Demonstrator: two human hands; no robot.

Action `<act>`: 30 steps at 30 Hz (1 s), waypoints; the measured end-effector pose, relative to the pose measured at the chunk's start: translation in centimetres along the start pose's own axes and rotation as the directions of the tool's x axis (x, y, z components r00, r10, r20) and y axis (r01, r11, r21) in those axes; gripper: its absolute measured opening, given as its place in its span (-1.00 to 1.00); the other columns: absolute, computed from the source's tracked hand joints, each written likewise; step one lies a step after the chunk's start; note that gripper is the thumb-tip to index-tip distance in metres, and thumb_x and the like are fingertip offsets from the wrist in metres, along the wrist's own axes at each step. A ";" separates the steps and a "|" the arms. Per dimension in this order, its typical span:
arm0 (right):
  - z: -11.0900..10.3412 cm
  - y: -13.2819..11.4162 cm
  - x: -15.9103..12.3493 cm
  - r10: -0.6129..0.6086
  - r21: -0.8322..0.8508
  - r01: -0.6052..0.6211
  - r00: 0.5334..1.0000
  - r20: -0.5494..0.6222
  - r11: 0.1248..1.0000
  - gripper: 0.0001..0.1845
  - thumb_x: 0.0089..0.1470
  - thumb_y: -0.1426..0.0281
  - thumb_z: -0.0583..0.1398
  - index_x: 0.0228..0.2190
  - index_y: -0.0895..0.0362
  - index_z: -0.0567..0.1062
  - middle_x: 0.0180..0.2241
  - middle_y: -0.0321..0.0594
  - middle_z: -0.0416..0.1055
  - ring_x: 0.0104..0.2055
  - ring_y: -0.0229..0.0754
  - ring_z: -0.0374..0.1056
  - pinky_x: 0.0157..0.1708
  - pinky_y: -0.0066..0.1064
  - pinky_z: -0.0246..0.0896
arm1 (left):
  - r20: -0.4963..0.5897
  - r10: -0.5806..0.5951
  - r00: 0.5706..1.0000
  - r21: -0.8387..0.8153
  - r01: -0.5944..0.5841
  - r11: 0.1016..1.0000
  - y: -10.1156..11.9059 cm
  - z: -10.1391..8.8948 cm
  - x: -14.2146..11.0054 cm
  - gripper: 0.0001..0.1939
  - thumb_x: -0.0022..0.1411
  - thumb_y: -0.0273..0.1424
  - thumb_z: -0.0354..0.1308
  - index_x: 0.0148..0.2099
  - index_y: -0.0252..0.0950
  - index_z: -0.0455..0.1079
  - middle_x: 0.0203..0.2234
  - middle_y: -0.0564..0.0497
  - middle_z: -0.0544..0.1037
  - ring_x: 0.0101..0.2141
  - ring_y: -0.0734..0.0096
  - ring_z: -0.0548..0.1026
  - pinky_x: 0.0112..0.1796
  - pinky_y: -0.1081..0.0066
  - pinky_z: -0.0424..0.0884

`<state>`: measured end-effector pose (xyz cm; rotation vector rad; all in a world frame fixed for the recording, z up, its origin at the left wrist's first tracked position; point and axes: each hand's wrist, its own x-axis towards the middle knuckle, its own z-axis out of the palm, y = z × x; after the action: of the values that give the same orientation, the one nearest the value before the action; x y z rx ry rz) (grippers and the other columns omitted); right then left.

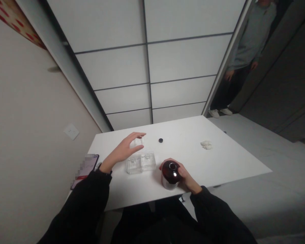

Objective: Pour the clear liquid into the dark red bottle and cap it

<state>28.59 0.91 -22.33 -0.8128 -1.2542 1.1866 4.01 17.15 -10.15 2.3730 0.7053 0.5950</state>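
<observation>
My right hand (184, 176) is wrapped round a dark red-brown bottle (169, 174) that stands open-topped on the white table (218, 159). My left hand (124, 150) reaches over a clear glass (137, 142), fingers and thumb closing round its top. Two more clear glasses (141, 163) stand side by side just in front of it. A small black cap (161, 140) lies on the table beyond the bottle.
A phone (85, 169) lies at the table's left edge by my left sleeve. A crumpled white tissue (206, 145) sits at the right. White sliding panels stand behind the table. Another person (246, 57) stands at the back right.
</observation>
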 end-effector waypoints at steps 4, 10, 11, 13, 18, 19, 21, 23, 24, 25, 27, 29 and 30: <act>3.3 0.6 0.6 0.023 0.043 -0.026 0.997 0.079 0.999 -0.15 0.10 -0.39 0.15 -0.12 0.15 0.59 -0.17 -0.02 0.59 -0.14 0.04 0.51 -0.01 -0.14 0.39 | -0.225 -0.239 0.945 -0.103 0.221 0.970 -2.6 3.2 -7.8 -0.19 0.26 -0.08 0.35 0.44 -0.16 0.20 0.40 -0.24 0.27 0.44 -0.13 0.20 0.45 -0.12 0.06; 5.1 1.3 1.3 0.008 0.032 -0.011 0.995 0.098 0.999 -0.13 0.06 -0.41 0.16 -0.16 0.14 0.61 -0.19 0.01 0.62 -0.16 0.07 0.53 -0.03 -0.13 0.41 | -0.108 -0.429 0.897 -0.373 0.364 0.854 -3.8 6.9 -11.1 0.03 0.13 -0.23 0.45 0.51 -0.17 -0.01 0.47 -0.32 0.17 0.47 -0.14 0.17 0.40 -0.17 0.17; 5.2 1.3 1.4 0.011 0.022 -0.014 0.994 0.105 1.000 -0.12 0.07 -0.41 0.14 -0.15 0.14 0.61 -0.17 0.02 0.62 -0.13 0.09 0.53 -0.01 -0.11 0.41 | -0.113 -0.449 0.887 -0.387 0.377 0.842 -3.8 7.0 -10.9 -0.02 0.14 -0.25 0.44 0.48 -0.17 0.04 0.44 -0.32 0.24 0.45 -0.13 0.21 0.38 -0.17 0.21; 5.4 1.3 1.7 0.015 0.008 -0.016 0.993 0.117 1.000 -0.11 0.09 -0.41 0.13 -0.12 0.14 0.62 -0.14 0.04 0.63 -0.07 0.12 0.54 0.04 -0.09 0.40 | -0.143 -0.480 0.866 -0.402 0.392 0.827 -3.8 6.9 -10.5 -0.15 0.11 -0.27 0.46 0.37 -0.19 0.21 0.34 -0.29 0.39 0.39 -0.13 0.33 0.33 -0.14 0.32; 5.4 1.9 2.2 0.009 0.011 -0.010 0.997 0.081 1.000 -0.11 0.05 -0.42 0.17 -0.13 0.15 0.61 -0.13 0.03 0.62 -0.09 0.12 0.54 0.06 -0.06 0.41 | -0.157 -0.519 0.840 -0.488 0.391 0.780 -3.2 6.3 -10.6 -0.26 -0.06 -0.29 0.56 0.15 -0.19 0.36 0.20 -0.22 0.53 0.28 -0.12 0.48 0.20 -0.04 0.50; 5.4 2.1 2.2 0.010 0.015 -0.011 0.997 0.072 1.000 -0.11 0.05 -0.42 0.18 -0.14 0.15 0.60 -0.12 0.03 0.62 -0.10 0.11 0.53 0.06 -0.07 0.41 | -0.152 -0.525 0.837 -0.508 0.389 0.768 -2.8 6.2 -10.9 -0.25 -0.07 -0.28 0.56 0.16 -0.18 0.35 0.20 -0.22 0.53 0.27 -0.11 0.49 0.18 -0.03 0.52; 5.2 2.5 2.2 0.016 0.019 -0.017 0.997 0.070 1.000 -0.12 0.06 -0.41 0.18 -0.12 0.14 0.60 -0.11 0.03 0.61 -0.08 0.10 0.52 0.07 -0.07 0.42 | -0.141 -0.542 0.829 -0.538 0.395 0.744 -2.0 5.8 -11.5 -0.22 -0.06 -0.29 0.56 0.18 -0.18 0.33 0.21 -0.22 0.53 0.24 -0.10 0.52 0.14 -0.02 0.55; 5.1 2.9 2.2 0.018 0.016 -0.019 0.998 0.063 1.000 -0.12 0.06 -0.41 0.18 -0.09 0.14 0.59 -0.11 0.03 0.61 -0.06 0.11 0.52 0.08 -0.06 0.42 | -0.140 -0.556 0.819 -0.543 0.406 0.735 -0.9 5.3 -12.1 -0.21 -0.06 -0.30 0.55 0.20 -0.18 0.32 0.22 -0.22 0.53 0.22 -0.09 0.53 0.13 -0.02 0.56; 5.0 3.0 2.3 0.021 0.011 -0.022 0.998 0.061 1.000 -0.12 0.06 -0.41 0.18 -0.07 0.13 0.58 -0.11 0.03 0.60 -0.06 0.12 0.51 0.07 -0.05 0.42 | -0.145 -0.559 0.817 -0.539 0.408 0.737 -0.3 5.0 -12.3 -0.21 -0.06 -0.31 0.54 0.20 -0.18 0.32 0.22 -0.22 0.53 0.22 -0.09 0.53 0.14 -0.01 0.55; 5.0 3.2 2.3 0.025 0.008 -0.026 0.998 0.056 1.000 -0.11 0.05 -0.41 0.18 -0.06 0.13 0.58 -0.11 0.03 0.60 -0.05 0.12 0.51 0.07 -0.05 0.42 | -0.151 -0.557 0.817 -0.530 0.409 0.743 0.3 4.7 -12.5 -0.22 -0.05 -0.31 0.54 0.20 -0.18 0.33 0.22 -0.22 0.52 0.24 -0.09 0.51 0.14 -0.01 0.55; 5.1 3.5 2.6 0.039 0.012 -0.040 0.998 0.052 0.999 -0.10 0.05 -0.42 0.18 -0.05 0.13 0.57 -0.09 0.03 0.60 -0.05 0.12 0.51 0.06 -0.04 0.43 | -0.159 -0.545 0.823 -0.509 0.405 0.760 1.4 4.1 -12.8 -0.22 -0.05 -0.31 0.55 0.20 -0.19 0.34 0.21 -0.22 0.52 0.27 -0.10 0.47 0.14 0.01 0.54; 5.2 3.6 2.7 0.055 0.030 -0.057 0.997 0.055 0.998 -0.11 0.05 -0.41 0.19 -0.04 0.12 0.56 -0.08 0.03 0.59 -0.03 0.12 0.51 0.07 -0.04 0.43 | -0.165 -0.528 0.833 -0.491 0.395 0.777 2.3 3.4 -12.9 -0.21 -0.06 -0.29 0.56 0.21 -0.18 0.35 0.22 -0.22 0.51 0.29 -0.13 0.44 0.14 0.00 0.54; 5.3 3.6 2.8 0.059 0.040 -0.061 0.997 0.055 0.997 -0.11 0.05 -0.40 0.19 -0.03 0.12 0.56 -0.07 0.03 0.59 -0.02 0.12 0.50 0.08 -0.04 0.42 | -0.167 -0.517 0.839 -0.479 0.390 0.787 2.6 3.1 -12.8 -0.19 -0.07 -0.28 0.56 0.22 -0.18 0.35 0.23 -0.22 0.50 0.29 -0.14 0.44 0.14 -0.01 0.54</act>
<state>22.41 3.74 -24.06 -0.7969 -1.2522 1.2867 -3.16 6.36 -13.82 1.6345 1.1150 0.7928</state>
